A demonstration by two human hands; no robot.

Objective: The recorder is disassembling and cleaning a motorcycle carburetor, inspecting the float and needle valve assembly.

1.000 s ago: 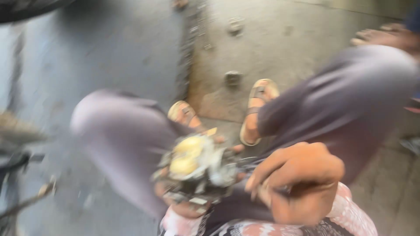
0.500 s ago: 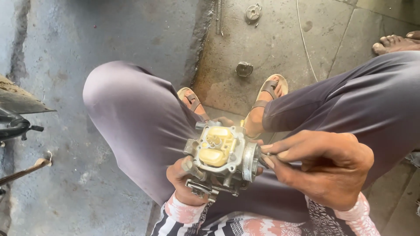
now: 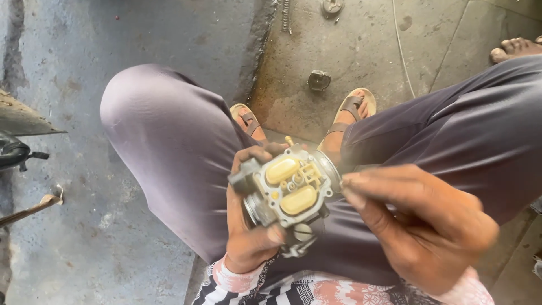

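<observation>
We see the left hand (image 3: 248, 237) wrapped around a small metal carburetor (image 3: 288, 189), its grip closed on the body from below and behind, thumb at the lower edge. The carburetor sits above the lap, between the knees, its open face with two yellow floats (image 3: 291, 183) turned up. The right hand (image 3: 423, 220) touches its right rim with pinched fingertips (image 3: 353, 183); we cannot tell whether they hold anything. Sandals (image 3: 353, 107) rest on the concrete floor (image 3: 56, 254).
</observation>
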